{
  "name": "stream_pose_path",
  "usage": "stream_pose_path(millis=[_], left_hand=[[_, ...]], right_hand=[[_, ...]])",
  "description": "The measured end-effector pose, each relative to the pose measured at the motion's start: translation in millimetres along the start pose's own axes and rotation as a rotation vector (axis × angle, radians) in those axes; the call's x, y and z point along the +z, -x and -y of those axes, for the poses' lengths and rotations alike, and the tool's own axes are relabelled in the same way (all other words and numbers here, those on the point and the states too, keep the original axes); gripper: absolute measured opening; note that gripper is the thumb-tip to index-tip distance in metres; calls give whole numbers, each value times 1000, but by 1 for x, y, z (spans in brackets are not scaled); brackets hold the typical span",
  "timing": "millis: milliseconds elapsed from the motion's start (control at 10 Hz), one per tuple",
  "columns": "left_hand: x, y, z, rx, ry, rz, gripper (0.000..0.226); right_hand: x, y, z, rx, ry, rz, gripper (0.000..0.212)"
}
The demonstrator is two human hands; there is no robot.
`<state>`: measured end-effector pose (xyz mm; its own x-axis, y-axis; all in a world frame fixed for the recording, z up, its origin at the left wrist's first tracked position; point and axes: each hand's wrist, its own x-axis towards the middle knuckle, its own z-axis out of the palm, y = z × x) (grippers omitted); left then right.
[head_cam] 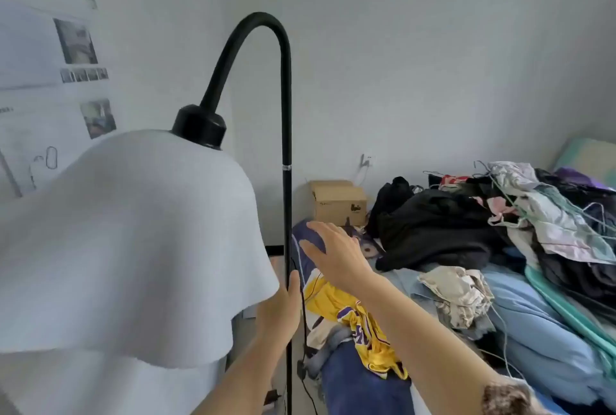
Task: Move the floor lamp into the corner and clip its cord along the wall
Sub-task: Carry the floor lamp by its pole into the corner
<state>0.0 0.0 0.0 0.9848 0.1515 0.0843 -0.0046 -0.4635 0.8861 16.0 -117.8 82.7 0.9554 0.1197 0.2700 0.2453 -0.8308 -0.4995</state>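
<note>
The floor lamp stands close in front of me: a thin black pole (287, 208) that curves over at the top into a gooseneck, with a large white fabric shade (123, 238) hanging at the left. My left hand (281, 308) is wrapped around the pole at about mid-height. My right hand (333, 253) hovers open, fingers spread, just right of the pole above the bed. The lamp's black cord (304, 341) hangs down beside the pole, past an inline switch near the bottom.
A bed (540, 324) at the right is heaped with clothes, hangers and a yellow jersey (353, 318). A cardboard box (338, 203) sits by the wall under a socket (367, 159) with a plug in it. The room corner lies behind the pole. Papers hang on the left wall.
</note>
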Motion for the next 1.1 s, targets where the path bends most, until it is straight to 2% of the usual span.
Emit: stream_pose_path(millis=[100,200,300,400,500,600,800,1100], left_hand=[[8,-13,4,-39,63,4,60],[23,-28,16,-16,155,-82,60],[37,-39,26,7,171,-91,52],[48,-49,37,-47,76,-123,36],[54,-49,46,-69,27,-144,30],[58,-47,49,-69,-7,-169,25],[55,-30,44,-31,-22,-181,24],[37,24,18,85,-39,-183,23]], right_hand=[[8,-24,2,-52,-110,57,52],[13,-44,0,-74,-260,111,49],[19,-60,-7,-120,-375,146,36],[24,-69,-11,-123,-490,205,32],[26,-76,-18,-132,-544,272,27],[29,-78,-26,-140,-559,266,16],[32,-59,-25,-201,-550,205,21],[-12,-5,-1,-243,-566,145,24]])
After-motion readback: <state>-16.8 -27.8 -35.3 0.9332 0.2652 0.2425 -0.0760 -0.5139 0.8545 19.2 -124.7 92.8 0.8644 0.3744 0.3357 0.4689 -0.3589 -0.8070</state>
